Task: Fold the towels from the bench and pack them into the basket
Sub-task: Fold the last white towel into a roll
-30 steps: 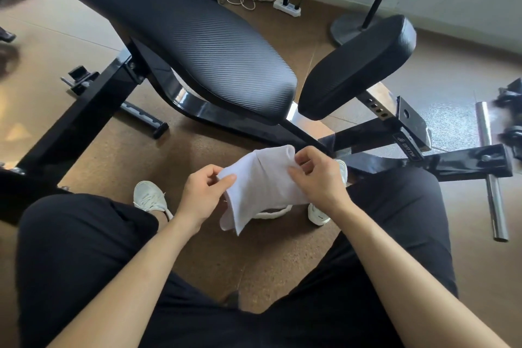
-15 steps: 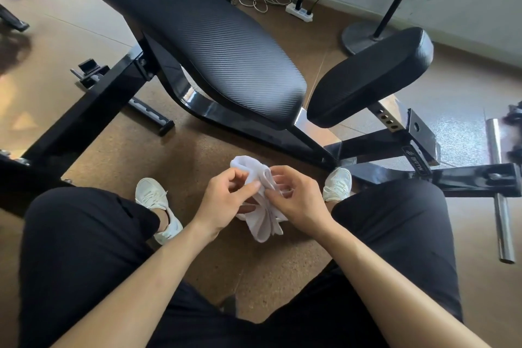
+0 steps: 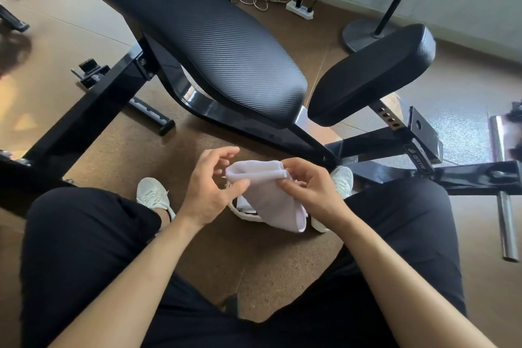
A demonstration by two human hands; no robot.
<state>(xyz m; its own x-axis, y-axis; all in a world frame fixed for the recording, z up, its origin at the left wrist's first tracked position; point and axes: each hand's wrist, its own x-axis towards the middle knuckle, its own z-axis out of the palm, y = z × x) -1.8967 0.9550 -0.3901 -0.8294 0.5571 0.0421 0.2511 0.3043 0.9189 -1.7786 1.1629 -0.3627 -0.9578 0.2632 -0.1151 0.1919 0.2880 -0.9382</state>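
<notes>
Gym: padded weight bench (image 3: 214,37), barbell (image 3: 505,206).

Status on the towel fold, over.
Right grip pinches folded towel at its top edge. Left grip at its end, hold unclear. Basket below, mostly hidden.

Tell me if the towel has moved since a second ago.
Yes. The towel has folded narrower and its hanging end has swung right, toward the right shoe.

My right hand (image 3: 310,189) pinches the white towel (image 3: 271,198) at its folded edge. My left hand (image 3: 209,189), loosely curled, touches it with the thumb.
</notes>
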